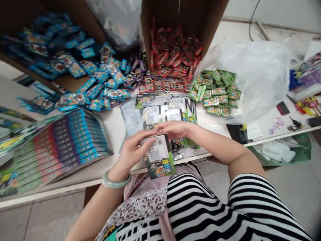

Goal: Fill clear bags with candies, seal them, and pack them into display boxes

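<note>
My left hand (132,150) and my right hand (175,129) meet over the front edge of the white table (112,124). Together they hold a clear plastic packet (159,155) with a barcode label and a green-and-black printed card. The left fingers curl around the packet's left side. The right fingers pinch its top edge. A pale green bangle (115,182) circles my left wrist. Behind the hands lie several more packets of the same kind (163,108), fanned out flat.
Small wrapped packs lie in heaps by colour: blue (82,73) at left, purple (135,68), red (173,57) spilling from a cardboard box, green (215,92) beside a clear plastic bag (258,73). Printed sheets (55,147) lie at left. Scissors and small tools (304,105) sit far right.
</note>
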The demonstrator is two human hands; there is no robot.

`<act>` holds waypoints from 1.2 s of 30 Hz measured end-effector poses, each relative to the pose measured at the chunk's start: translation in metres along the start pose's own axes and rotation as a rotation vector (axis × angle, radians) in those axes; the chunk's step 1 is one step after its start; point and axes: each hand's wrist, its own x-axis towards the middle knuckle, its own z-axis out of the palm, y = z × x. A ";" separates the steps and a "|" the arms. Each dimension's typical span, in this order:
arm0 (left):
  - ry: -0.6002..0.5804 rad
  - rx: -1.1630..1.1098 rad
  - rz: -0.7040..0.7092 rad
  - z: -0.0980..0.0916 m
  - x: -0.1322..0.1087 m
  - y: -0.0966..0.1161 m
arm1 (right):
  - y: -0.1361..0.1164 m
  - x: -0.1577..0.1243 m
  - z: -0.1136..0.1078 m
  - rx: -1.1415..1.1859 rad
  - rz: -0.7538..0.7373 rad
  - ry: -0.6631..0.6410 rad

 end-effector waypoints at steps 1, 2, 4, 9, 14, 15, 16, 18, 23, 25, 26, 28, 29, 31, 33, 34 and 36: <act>0.075 0.002 -0.070 -0.003 0.002 -0.003 | 0.008 -0.006 -0.014 -0.022 -0.007 0.033; 0.196 -0.015 -0.146 -0.007 0.004 -0.008 | 0.016 -0.014 -0.033 -0.066 -0.021 0.099; 0.508 -0.123 -0.268 -0.016 0.009 -0.020 | 0.032 -0.034 -0.079 -0.197 -0.058 0.359; 0.884 -0.519 -0.404 -0.020 0.016 -0.051 | 0.069 -0.078 -0.190 -0.909 0.184 1.152; 0.703 -0.547 -0.496 -0.001 0.002 -0.069 | 0.097 -0.078 -0.217 -0.879 0.351 1.164; 0.663 -0.485 -0.492 0.000 -0.004 -0.073 | 0.101 -0.078 -0.218 -0.830 0.333 1.187; 0.615 -0.400 -0.483 -0.001 -0.010 -0.076 | 0.105 -0.078 -0.219 -0.778 0.304 1.211; 0.480 -0.157 -0.465 -0.007 -0.021 -0.082 | 0.110 -0.082 -0.220 -0.685 0.214 1.264; 0.210 0.482 -0.266 -0.034 -0.030 -0.081 | 0.098 -0.099 -0.203 -0.475 -0.084 1.215; 0.127 0.599 -0.080 -0.039 -0.021 -0.076 | 0.080 -0.099 -0.180 -0.505 -0.188 1.154; 0.052 0.625 0.010 -0.041 -0.015 -0.073 | 0.070 -0.097 -0.165 -0.563 -0.243 1.127; -0.146 0.633 0.126 -0.040 -0.001 -0.071 | 0.051 -0.086 -0.130 -0.734 -0.347 1.022; -0.252 0.634 0.136 -0.039 0.005 -0.070 | 0.044 -0.078 -0.111 -0.826 -0.374 0.925; -0.433 0.649 0.085 -0.037 0.016 -0.072 | 0.036 -0.061 -0.076 -0.987 -0.376 0.723; -0.576 0.654 0.026 -0.035 0.021 -0.075 | 0.037 -0.045 -0.048 -1.096 -0.330 0.539; -0.627 0.647 0.013 -0.035 0.022 -0.077 | 0.039 -0.040 -0.039 -1.123 -0.312 0.473; -0.674 0.641 0.012 -0.038 0.020 -0.078 | 0.045 -0.034 -0.032 -1.131 -0.318 0.394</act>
